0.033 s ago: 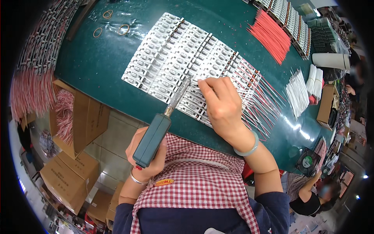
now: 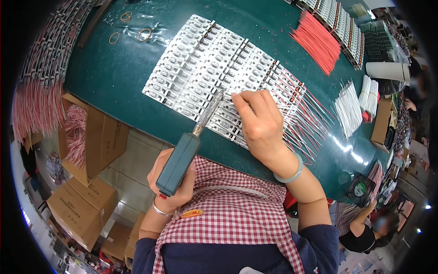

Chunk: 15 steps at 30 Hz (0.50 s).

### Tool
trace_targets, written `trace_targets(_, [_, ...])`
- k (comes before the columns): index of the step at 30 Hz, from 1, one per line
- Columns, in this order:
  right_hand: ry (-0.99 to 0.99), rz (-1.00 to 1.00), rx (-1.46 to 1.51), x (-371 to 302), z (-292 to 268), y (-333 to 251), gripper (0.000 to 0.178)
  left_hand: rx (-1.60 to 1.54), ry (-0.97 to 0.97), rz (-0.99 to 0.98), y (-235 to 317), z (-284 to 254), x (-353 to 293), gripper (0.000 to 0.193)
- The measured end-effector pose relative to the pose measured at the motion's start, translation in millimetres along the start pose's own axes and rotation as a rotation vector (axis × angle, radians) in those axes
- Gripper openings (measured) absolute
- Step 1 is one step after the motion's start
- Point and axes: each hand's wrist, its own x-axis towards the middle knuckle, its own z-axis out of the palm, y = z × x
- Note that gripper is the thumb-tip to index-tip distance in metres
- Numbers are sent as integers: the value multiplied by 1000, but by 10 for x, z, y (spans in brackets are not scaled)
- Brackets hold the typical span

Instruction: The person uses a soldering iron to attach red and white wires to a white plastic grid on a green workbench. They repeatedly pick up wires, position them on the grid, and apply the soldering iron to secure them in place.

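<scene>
My left hand [image 2: 185,188] is wrapped round the handle of a dark green soldering gun [image 2: 178,164]. Its metal barrel [image 2: 202,123] slants up to the right, and the tip reaches a panel of white modules [image 2: 189,68] laid in rows on the bench. My right hand [image 2: 261,123] rests over the panel's right part, thumb and index finger pinched beside the tip. A thin white wire seems to be between them, though the fingers mostly cover it. Red and white wires [image 2: 308,123] fan out from the panel's right edge, partly beneath that hand.
On the green bench [image 2: 109,86] lie rubber bands [image 2: 145,34], red wires [image 2: 317,43] and white wires [image 2: 347,109]. More modules [image 2: 335,23] stand at the far right. Wired strips [image 2: 45,68] hang at left above cardboard boxes [image 2: 82,205]. Another person [image 2: 365,228] sits at right.
</scene>
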Motion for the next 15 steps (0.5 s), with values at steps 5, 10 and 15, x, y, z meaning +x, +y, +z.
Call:
trace_targets(5, [19,4,-15,10,24,-9,35,84,1,116,36,-10,84,21])
trace_targets(10, [7,-42,-31,-3,39,3,31,91,-1,124,46,-6,88,21])
trace_targets(15, [8,-46,-38,0,40,-4,31,71,7,106,33,-2,56,20])
